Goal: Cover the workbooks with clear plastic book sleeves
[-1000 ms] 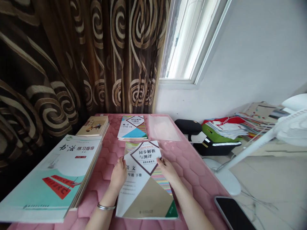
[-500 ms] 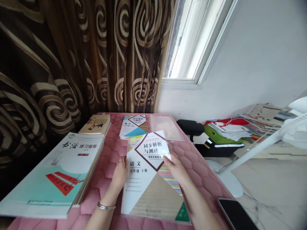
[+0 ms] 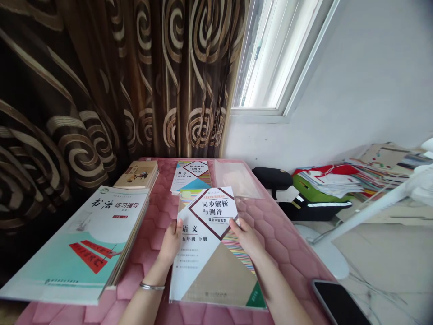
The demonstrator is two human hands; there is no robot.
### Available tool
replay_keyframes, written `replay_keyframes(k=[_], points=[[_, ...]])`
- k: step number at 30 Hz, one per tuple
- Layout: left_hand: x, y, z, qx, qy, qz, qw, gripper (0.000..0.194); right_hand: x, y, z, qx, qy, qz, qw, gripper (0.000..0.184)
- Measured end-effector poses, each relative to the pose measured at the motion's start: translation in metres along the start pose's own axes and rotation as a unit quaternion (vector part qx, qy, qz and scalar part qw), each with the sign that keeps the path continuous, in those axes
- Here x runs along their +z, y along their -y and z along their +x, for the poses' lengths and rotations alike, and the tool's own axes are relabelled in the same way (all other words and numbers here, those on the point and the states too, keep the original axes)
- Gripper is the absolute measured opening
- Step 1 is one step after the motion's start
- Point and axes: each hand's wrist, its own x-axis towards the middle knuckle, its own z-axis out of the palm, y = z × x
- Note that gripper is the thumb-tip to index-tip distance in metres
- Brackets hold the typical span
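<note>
A workbook [image 3: 216, 271] with a white, tan and striped cover is held between my two hands, its cover facing up. My left hand [image 3: 172, 241] grips its left edge, thumb on the cover; a silver bangle circles that wrist. On the right edge, my right hand [image 3: 246, 234] is closed with the thumb over the cover and the other fingers hidden beneath. Just beyond lies a smaller-looking workbook [image 3: 189, 176] with a blue corner. A stack topped by a teal and white calligraphy book [image 3: 101, 234] is left of my left hand.
Behind the calligraphy stack sits a pile of tan books [image 3: 137, 175]. A clear plastic sleeve [image 3: 235, 179] lies at the far right of the pink quilted table cover [image 3: 135, 266]. A phone [image 3: 338, 302] rests at the near right edge. Beyond stand a white fan [image 3: 379, 207] and piled papers [image 3: 324, 180].
The held workbook's left and lower edges have shifted slightly, and its cover print looks sharper. Both hands keep their grip. The whole view has moved a little.
</note>
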Motion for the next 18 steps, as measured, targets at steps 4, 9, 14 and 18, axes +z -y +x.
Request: replay_keyframes(k=[4, 9, 14, 18], points=[[-0.004, -0.002, 0.0, 0.004, 0.029, -0.029, 0.999, 0.039, 0.006, -0.01, 0.004, 0.008, 0.025, -0.008, 1.0, 0.048], [0.001, -0.002, 0.001, 0.0, -0.004, 0.017, 1.0, 0.02, 0.009, -0.019, 0.006, 0.021, 0.025, -0.026, 0.999, 0.044], [0.006, -0.001, 0.002, -0.006, -0.046, 0.051, 0.998, 0.017, 0.007, -0.02, 0.008, 0.045, 0.029, -0.037, 0.998, 0.041], [0.002, -0.001, 0.002, -0.015, -0.059, 0.095, 0.994, 0.018, 0.008, -0.023, 0.009, 0.028, 0.015, -0.038, 0.999, 0.042]])
